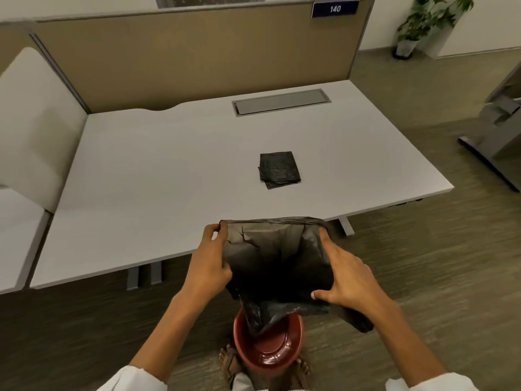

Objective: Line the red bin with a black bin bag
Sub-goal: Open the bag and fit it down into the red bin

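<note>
Both hands (214,258) stretch crinkly black bag (276,266) above round red bin (270,351).

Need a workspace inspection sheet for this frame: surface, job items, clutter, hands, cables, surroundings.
Surface: white desk, bare but for folded black bags and a closed grey cable hatch.
Job's things: black bin bag held open in the air, its tail dipping into the red bin on the floor between the feet.
Clutter: nothing seen.
Hands: left hand and right hand each grip a side of the bag's mouth.
Cables: nothing seen.
Surroundings: tan partition with sign 140; potted plant.
</note>
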